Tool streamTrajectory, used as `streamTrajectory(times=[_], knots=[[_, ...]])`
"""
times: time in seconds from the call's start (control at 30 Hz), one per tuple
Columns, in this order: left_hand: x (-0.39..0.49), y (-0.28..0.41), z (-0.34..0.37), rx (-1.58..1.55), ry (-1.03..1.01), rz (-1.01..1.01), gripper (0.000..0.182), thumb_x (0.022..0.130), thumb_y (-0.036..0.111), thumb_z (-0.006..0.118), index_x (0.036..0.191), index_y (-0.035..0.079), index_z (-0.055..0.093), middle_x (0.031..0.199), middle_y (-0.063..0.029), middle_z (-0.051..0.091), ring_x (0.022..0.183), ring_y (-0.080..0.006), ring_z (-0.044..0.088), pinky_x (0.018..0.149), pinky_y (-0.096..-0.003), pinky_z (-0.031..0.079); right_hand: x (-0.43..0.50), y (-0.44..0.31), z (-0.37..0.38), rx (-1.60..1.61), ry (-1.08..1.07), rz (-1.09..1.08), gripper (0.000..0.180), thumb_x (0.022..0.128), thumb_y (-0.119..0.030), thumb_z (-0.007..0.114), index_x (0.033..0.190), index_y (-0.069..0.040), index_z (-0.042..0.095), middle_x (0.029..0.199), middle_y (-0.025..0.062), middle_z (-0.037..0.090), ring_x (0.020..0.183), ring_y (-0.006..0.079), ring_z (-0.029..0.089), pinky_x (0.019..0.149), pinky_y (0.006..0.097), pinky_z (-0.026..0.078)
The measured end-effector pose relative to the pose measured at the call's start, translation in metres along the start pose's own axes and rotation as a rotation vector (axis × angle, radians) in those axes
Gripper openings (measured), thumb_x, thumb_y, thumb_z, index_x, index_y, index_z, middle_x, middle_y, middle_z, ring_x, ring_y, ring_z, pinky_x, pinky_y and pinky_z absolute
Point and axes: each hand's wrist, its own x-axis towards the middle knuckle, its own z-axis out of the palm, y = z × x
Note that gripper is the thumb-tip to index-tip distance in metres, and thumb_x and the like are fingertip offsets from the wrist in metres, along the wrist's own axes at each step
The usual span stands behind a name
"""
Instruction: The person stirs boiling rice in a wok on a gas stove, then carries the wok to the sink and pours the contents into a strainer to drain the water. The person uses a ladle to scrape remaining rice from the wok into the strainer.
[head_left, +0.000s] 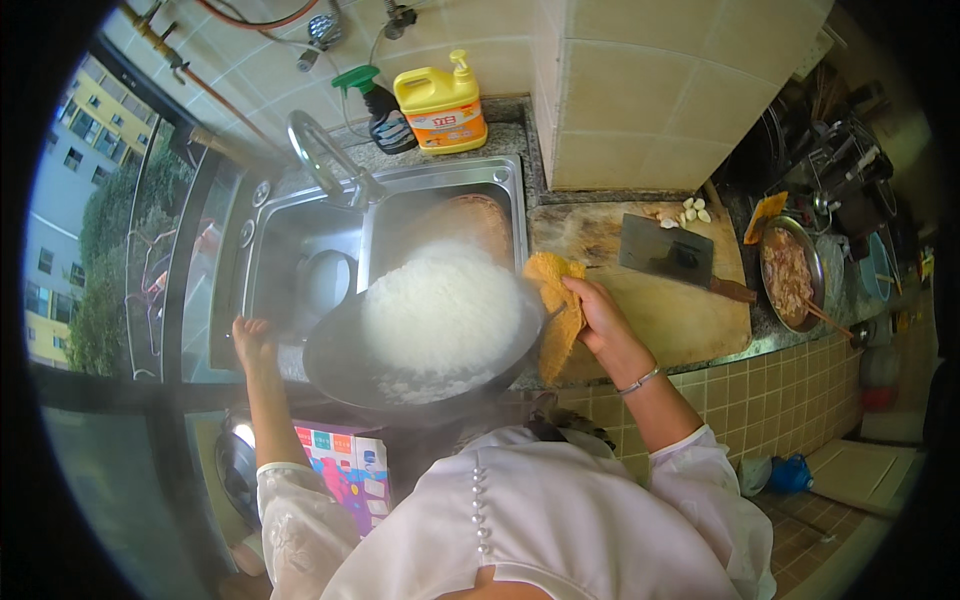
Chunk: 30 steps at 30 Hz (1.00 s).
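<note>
A dark wok (337, 356) full of steaming white rice (444, 311) is tilted over the front edge of the double steel sink. My right hand (600, 309) grips an orange cloth (553, 300) against the wok's right side. My left hand (255, 341) is raised beside the sink's left basin, apart from the wok, with its fingers curled; it shows no object in it. A round brown item (480, 217) lies in the right basin, partly hidden by rice and steam. A round bowl-like item (328, 277) is in the left basin.
Behind the sink rises a chrome faucet (326, 161), near a green-topped spray bottle (379, 112) and a yellow detergent jug (442, 112). To the right, a wooden cutting board (675, 322) bears a cleaver (666, 250) and garlic cloves (696, 210). Beyond sits a metal dish of meat (786, 277).
</note>
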Motion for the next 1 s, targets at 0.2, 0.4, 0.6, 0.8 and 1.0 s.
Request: streamTrajectory(times=[0.2, 0.4, 0.6, 0.8, 1.0], knots=[[0.021, 0.001, -0.003, 0.123, -0.107, -0.026, 0.03, 0.095, 0.034, 0.053, 0.099, 0.005, 0.049, 0.082, -0.0054, 0.049, 0.076, -0.0184, 0.051, 0.07, -0.0334, 0.048, 0.007, -0.002, 0.005, 0.11, -0.011, -0.036, 0.028, 0.097, -0.019, 0.053, 0.113, 0.003, 0.061, 0.104, 0.0117, 0.068, 0.092, 0.0213, 0.067, 0.081, 0.0365, 0.056], [0.078, 0.006, -0.014, 0.121, -0.078, -0.031, 0.027, 0.095, 0.031, 0.053, 0.098, 0.004, 0.049, 0.086, -0.0066, 0.056, 0.074, -0.0203, 0.056, 0.066, -0.0336, 0.051, 0.013, -0.001, 0.003, 0.203, -0.038, -0.048, 0.027, 0.097, -0.018, 0.052, 0.114, 0.002, 0.061, 0.106, 0.0113, 0.068, 0.095, 0.0218, 0.067, 0.084, 0.039, 0.055], [0.072, 0.01, -0.007, 0.539, -0.414, 0.181, 0.025, 0.075, 0.008, 0.055, 0.097, 0.0, 0.047, 0.087, -0.0111, 0.057, 0.074, -0.0195, 0.058, 0.062, -0.0315, 0.051, 0.016, 0.005, 0.001, 0.268, -0.004, -0.089, 0.026, 0.097, -0.016, 0.052, 0.114, 0.0, 0.062, 0.105, 0.0093, 0.068, 0.093, 0.021, 0.067, 0.082, 0.037, 0.055], [0.026, 0.029, 0.03, 1.078, -0.642, 0.591, 0.035, 0.065, 0.012, 0.059, 0.097, -0.001, 0.05, 0.086, -0.0116, 0.058, 0.074, -0.0183, 0.058, 0.063, -0.033, 0.05, 0.009, -0.002, 0.01, 0.282, 0.072, -0.089, 0.024, 0.097, -0.016, 0.056, 0.112, 0.0, 0.062, 0.105, 0.0079, 0.068, 0.093, 0.0188, 0.066, 0.08, 0.036, 0.054], [0.04, 0.044, 0.054, 0.783, -0.51, 0.272, 0.006, 0.082, 0.011, 0.054, 0.08, 0.008, 0.05, 0.076, -0.0004, 0.05, 0.07, -0.0108, 0.052, 0.059, -0.0265, 0.045, -0.003, -0.006, 0.019, 0.146, 0.2, -0.038, 0.021, 0.097, -0.017, 0.057, 0.113, -0.002, 0.059, 0.105, 0.0051, 0.065, 0.094, 0.0164, 0.064, 0.078, 0.0338, 0.053]])
